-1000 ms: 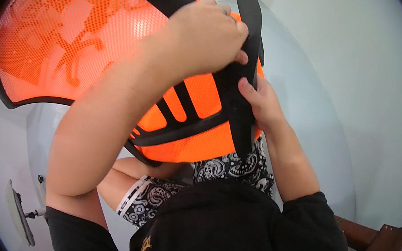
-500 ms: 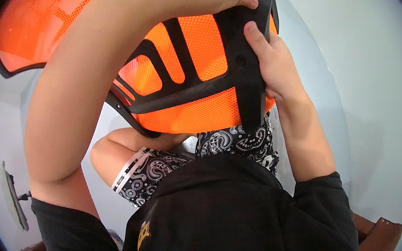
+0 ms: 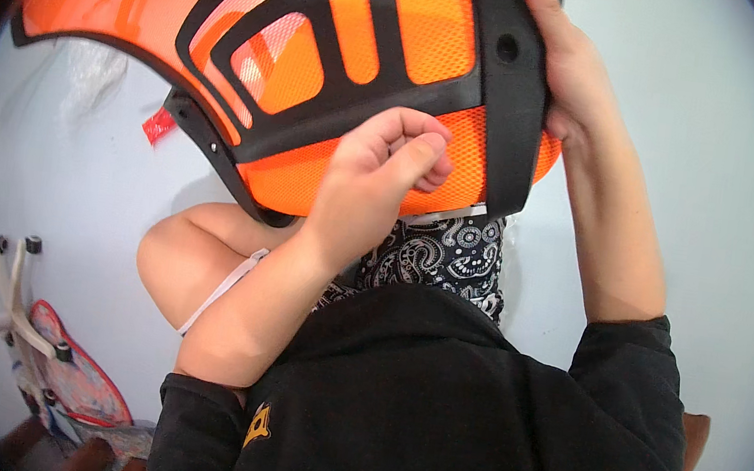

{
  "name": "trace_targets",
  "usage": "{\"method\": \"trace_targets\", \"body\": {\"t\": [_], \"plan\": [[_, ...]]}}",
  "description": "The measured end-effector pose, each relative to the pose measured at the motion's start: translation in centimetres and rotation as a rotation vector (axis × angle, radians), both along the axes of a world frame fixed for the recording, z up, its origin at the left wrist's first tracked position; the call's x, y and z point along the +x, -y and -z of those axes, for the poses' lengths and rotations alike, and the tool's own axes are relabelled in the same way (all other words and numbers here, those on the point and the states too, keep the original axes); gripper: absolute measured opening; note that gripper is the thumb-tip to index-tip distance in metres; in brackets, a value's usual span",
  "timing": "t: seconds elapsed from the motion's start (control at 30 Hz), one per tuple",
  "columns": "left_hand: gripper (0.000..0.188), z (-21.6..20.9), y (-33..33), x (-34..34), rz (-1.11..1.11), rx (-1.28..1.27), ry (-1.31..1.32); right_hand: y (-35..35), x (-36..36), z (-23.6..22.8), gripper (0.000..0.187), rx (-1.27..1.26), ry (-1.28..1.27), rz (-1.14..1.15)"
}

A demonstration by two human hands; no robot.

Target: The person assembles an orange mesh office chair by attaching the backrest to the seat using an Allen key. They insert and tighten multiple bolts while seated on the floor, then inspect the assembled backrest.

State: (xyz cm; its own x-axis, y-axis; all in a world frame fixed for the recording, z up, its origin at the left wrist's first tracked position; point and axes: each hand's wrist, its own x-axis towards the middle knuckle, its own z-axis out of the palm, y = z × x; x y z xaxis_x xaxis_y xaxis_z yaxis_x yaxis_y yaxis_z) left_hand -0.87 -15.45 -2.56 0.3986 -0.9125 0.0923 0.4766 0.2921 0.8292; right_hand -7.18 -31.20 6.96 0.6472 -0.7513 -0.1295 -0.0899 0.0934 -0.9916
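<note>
An orange mesh chair backrest with a black plastic frame leans up in front of me, its lower end over my lap. My right hand grips the thick black upright at the right side, thumb on the front and the other fingers hidden behind. A round hole shows in that upright. My left hand is in front of the lower mesh, fingers curled in and thumb pressed against them; anything inside is hidden. A black curved bracket runs along the backrest's lower left edge.
A pale chair base with casters lies at the far left, by a red-rimmed piece. Clear plastic wrap is on the floor beyond, and a red tag sits by the bracket. Brown furniture stands at the lower right.
My left hand has come off the top of the black upright and down in front of the lower mesh. The backrest has shifted slightly upward, with my right hand still on it.
</note>
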Motion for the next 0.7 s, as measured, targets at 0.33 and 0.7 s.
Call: {"method": "trace_targets", "body": {"t": [0.33, 0.7], "plan": [[0.033, 2.3, -1.4, 2.2, 0.067, -0.006, -0.674, -0.7, 1.7, 0.1, 0.058, -0.095, 0.014, -0.012], [0.043, 2.9, -0.8, 3.8, -0.128, -0.129, -0.890, -1.8, 3.1, -1.4, 0.056, 0.097, 0.034, -0.057]]}}
